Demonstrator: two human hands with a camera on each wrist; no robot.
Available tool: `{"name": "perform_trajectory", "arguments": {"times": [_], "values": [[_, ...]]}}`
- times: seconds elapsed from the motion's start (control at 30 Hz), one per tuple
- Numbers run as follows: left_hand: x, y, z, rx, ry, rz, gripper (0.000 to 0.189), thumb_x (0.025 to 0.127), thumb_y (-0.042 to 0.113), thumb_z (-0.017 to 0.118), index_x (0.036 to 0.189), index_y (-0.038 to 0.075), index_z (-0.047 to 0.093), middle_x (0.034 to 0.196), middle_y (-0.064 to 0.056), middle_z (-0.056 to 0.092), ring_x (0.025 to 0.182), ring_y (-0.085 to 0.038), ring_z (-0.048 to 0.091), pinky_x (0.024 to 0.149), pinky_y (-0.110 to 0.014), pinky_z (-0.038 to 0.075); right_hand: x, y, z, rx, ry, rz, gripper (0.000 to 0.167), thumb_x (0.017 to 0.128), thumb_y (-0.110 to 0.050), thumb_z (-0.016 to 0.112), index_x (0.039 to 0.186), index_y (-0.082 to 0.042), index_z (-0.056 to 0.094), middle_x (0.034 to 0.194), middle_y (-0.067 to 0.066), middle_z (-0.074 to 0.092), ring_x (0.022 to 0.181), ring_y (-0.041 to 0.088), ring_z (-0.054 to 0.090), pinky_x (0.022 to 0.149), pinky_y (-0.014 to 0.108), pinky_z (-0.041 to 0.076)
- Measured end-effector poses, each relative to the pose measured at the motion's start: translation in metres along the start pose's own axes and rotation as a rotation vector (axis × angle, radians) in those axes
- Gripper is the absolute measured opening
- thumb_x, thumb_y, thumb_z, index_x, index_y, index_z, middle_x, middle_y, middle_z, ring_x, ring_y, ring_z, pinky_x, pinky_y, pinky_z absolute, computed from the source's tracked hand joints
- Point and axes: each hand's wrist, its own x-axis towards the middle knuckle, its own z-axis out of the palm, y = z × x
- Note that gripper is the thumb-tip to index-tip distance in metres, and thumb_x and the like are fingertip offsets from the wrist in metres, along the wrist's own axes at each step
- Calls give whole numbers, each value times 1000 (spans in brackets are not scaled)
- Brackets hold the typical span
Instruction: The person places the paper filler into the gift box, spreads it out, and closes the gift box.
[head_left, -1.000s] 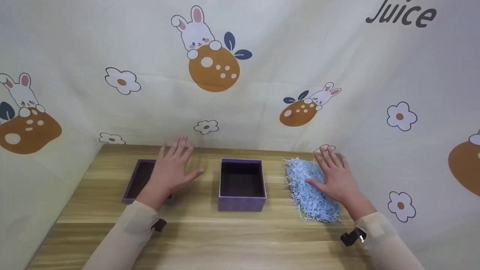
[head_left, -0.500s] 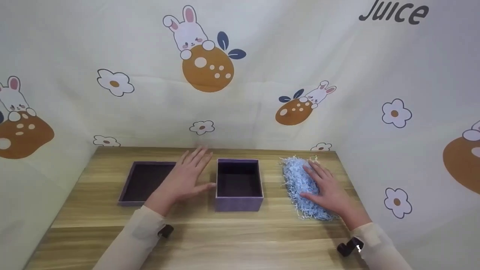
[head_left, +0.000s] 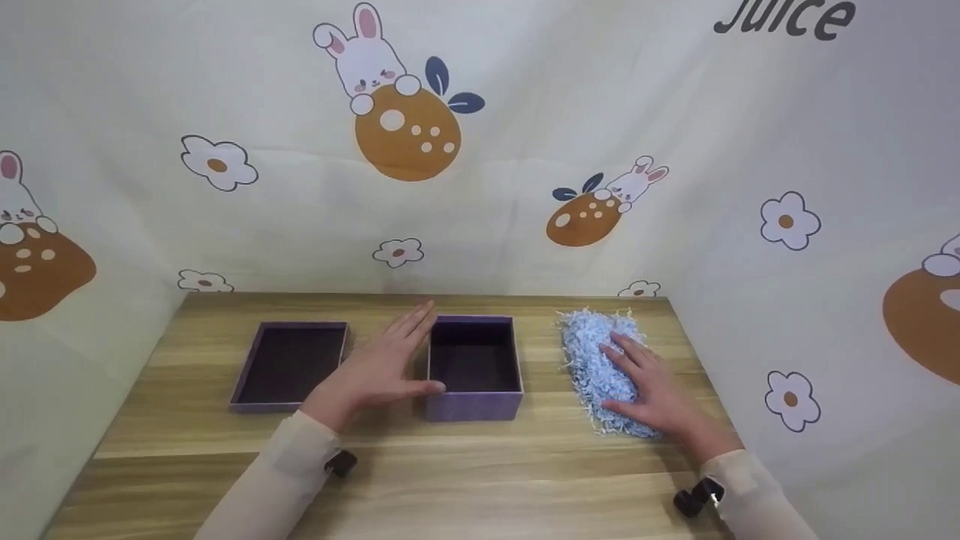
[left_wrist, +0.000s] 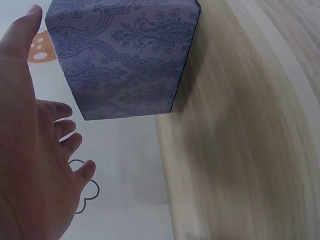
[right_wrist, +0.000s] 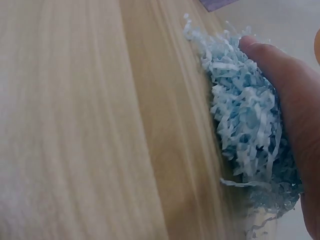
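In the middle of the table stands an open purple box (head_left: 475, 406) with a dark inside; the left wrist view shows the damask-like pattern on the box's side (left_wrist: 125, 60). My left hand (head_left: 379, 373) is at its left side, fingers extended along the left rim and thumb near the front left corner. To the right lies a heap of light blue shredded paper (head_left: 596, 360). Over its right part rests my right hand (head_left: 656, 390), fingers spread and thumb apart. Close up, the right thumb (right_wrist: 272, 60) lies against the paper strands (right_wrist: 245, 115).
A shallow purple box lid (head_left: 292, 364) lies inside-up left of the box, partly behind the left hand. The wood-grain table (head_left: 450, 480) meets a printed cloth (head_left: 510, 210) at the back and sides.
My left hand has moved right, from over the lid to the box's left side. My right hand has come down onto the shredded paper, moving slightly left. The head view has shifted a little.
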Motion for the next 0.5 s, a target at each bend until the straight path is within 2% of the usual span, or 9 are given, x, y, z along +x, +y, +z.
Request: {"name": "perform_trajectory", "arguments": {"times": [0.33, 0.5], "values": [[3, -3, 7, -75, -26, -35, 129, 90, 83, 71, 176, 1, 20, 184, -18, 14, 168, -41, 19, 135, -60, 22, -6, 3, 11, 43, -42, 14, 104, 90, -60, 84, 174, -18, 40, 179, 16, 32, 161, 47, 34, 121, 79, 34], [2, -3, 9, -97, -37, -66, 131, 88, 84, 71, 177, 4, 18, 184, -17, 15, 168, -39, 18, 135, -58, 21, -7, 5, 17, 18, -53, 19, 103, 90, -62, 83, 174, -19, 40, 177, 17, 36, 159, 47, 37, 120, 78, 37]]}}
